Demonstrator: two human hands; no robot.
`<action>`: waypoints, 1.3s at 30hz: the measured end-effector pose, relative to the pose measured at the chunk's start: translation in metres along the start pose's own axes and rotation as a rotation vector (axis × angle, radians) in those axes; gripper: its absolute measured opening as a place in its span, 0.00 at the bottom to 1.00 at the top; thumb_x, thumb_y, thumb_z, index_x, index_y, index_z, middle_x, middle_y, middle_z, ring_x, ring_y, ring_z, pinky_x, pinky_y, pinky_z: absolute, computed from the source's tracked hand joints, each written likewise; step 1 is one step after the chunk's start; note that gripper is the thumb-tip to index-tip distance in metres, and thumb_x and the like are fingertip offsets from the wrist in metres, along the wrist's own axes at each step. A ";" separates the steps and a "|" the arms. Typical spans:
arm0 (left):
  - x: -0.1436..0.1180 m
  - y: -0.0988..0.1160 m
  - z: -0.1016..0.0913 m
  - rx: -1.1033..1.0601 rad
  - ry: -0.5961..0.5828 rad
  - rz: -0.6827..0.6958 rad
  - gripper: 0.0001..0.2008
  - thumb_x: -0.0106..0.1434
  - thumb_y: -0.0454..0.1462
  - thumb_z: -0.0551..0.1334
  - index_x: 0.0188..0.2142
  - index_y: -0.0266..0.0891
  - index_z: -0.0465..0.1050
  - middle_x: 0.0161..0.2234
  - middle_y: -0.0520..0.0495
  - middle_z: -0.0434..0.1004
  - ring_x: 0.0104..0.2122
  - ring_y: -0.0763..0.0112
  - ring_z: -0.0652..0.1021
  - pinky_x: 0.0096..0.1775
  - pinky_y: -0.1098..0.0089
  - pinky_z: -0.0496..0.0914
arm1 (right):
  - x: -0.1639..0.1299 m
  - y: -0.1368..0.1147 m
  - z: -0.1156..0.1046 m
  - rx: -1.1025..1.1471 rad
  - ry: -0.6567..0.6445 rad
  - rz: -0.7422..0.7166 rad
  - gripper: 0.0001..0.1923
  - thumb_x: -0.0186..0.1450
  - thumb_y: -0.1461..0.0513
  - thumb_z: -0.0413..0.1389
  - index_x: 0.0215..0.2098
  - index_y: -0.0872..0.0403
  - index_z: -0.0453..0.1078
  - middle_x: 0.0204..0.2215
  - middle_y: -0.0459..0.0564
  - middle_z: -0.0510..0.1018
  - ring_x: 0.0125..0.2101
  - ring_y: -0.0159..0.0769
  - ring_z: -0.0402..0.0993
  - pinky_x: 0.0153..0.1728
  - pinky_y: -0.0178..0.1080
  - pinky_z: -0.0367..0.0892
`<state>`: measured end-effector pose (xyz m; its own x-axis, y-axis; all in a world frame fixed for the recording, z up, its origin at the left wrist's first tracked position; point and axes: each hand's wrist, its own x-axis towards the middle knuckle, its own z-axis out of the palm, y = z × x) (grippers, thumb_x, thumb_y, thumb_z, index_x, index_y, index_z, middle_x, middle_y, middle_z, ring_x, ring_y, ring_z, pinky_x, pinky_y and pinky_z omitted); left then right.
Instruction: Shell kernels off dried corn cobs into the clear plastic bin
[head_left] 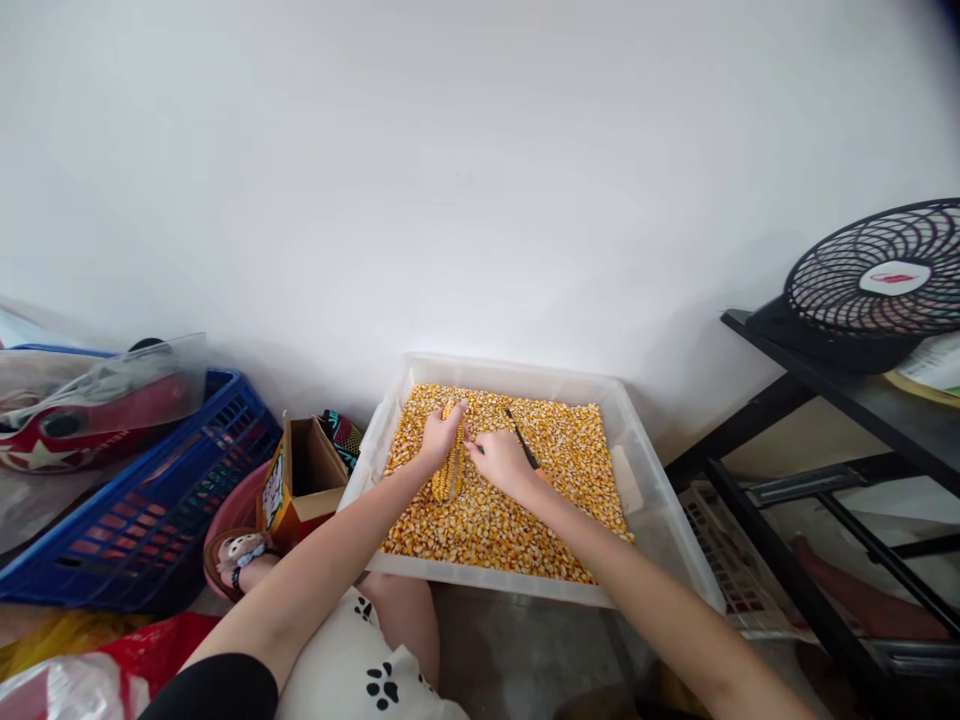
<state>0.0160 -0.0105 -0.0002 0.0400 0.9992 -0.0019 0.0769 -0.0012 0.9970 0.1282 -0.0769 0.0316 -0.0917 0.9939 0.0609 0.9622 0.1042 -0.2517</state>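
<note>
My left hand is wrapped round a yellow corn cob, which slants over a plastic bin of loose kernels. A strip along the cob's right side looks bare of kernels. My right hand is closed, its thumb and fingertips against the cob's right side. Any kernels between those fingers are too small to make out. A thin dark tool with a bit of orange at its near end lies on the corn kernels, partly hidden behind my right wrist.
The translucent bin stands against the white wall. To its left are an open cardboard box, a pink basin and a blue basket. On the right, a black fan rests on a dark metal-framed stand.
</note>
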 end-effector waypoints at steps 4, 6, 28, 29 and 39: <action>0.000 0.000 0.000 0.013 0.010 0.005 0.19 0.51 0.51 0.60 0.20 0.38 0.64 0.17 0.52 0.66 0.21 0.71 0.68 0.28 0.71 0.62 | 0.004 0.001 -0.006 0.024 -0.061 -0.061 0.17 0.65 0.57 0.49 0.26 0.55 0.75 0.23 0.51 0.78 0.24 0.33 0.69 0.25 0.34 0.52; -0.002 0.002 0.000 -0.005 -0.009 -0.004 0.18 0.51 0.51 0.60 0.21 0.38 0.64 0.17 0.51 0.67 0.21 0.70 0.69 0.28 0.71 0.63 | 0.004 0.003 -0.006 0.045 -0.065 -0.073 0.17 0.64 0.57 0.50 0.24 0.55 0.75 0.22 0.50 0.77 0.23 0.32 0.68 0.24 0.34 0.51; -0.002 -0.002 0.001 -0.064 0.002 -0.034 0.17 0.51 0.50 0.61 0.22 0.37 0.66 0.17 0.50 0.69 0.20 0.68 0.71 0.26 0.71 0.64 | 0.001 0.001 0.004 0.138 -0.009 0.004 0.18 0.64 0.58 0.50 0.21 0.56 0.73 0.20 0.49 0.77 0.22 0.31 0.68 0.24 0.33 0.51; -0.002 -0.002 0.001 -0.067 -0.002 -0.034 0.17 0.51 0.49 0.61 0.22 0.37 0.66 0.17 0.50 0.69 0.20 0.68 0.71 0.26 0.71 0.64 | 0.001 0.001 0.004 0.135 -0.017 -0.007 0.18 0.64 0.58 0.50 0.21 0.56 0.73 0.20 0.49 0.77 0.22 0.31 0.67 0.24 0.33 0.51; 0.002 -0.009 0.002 -0.003 0.018 0.000 0.19 0.51 0.51 0.60 0.20 0.37 0.65 0.18 0.51 0.67 0.22 0.70 0.69 0.28 0.71 0.62 | 0.008 0.003 0.000 0.152 -0.050 -0.032 0.17 0.62 0.59 0.50 0.19 0.57 0.72 0.16 0.46 0.71 0.18 0.28 0.59 0.23 0.34 0.48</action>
<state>0.0169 -0.0083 -0.0091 0.0218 0.9998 -0.0004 0.0736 -0.0012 0.9973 0.1306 -0.0684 0.0307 -0.1377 0.9902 0.0236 0.9089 0.1358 -0.3943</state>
